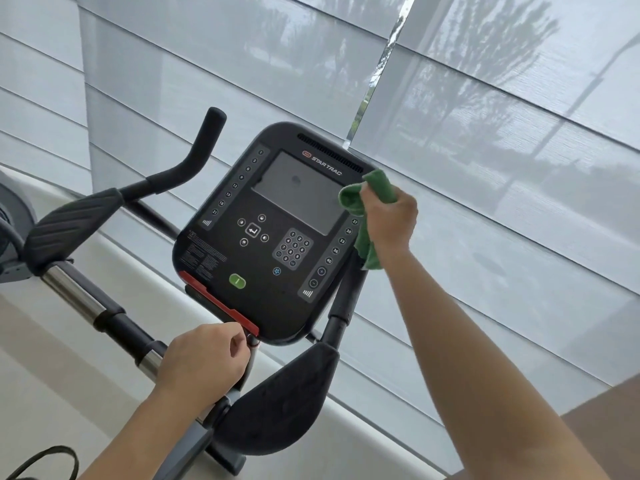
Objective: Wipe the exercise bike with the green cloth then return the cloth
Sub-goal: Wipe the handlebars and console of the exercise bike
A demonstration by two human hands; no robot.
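- right hand (389,216) has the green cloth (367,216) bunched in its fingers, pressed on the console (270,233) at its upper right edge
- screen lies just left of it, so sweep leftward
- left hand (204,362) curled down by the bottom corner, looks like it's gripping the frame, hard to tell

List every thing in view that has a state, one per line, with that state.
green cloth: bunched, gripped, pressed against the console's right edge.
right hand: grips the cloth.
left hand: fingers curled at the console's lower corner by the red strip; what it holds is unclear.
console: screen dark, no lights showing.
window blinds: drawn down.
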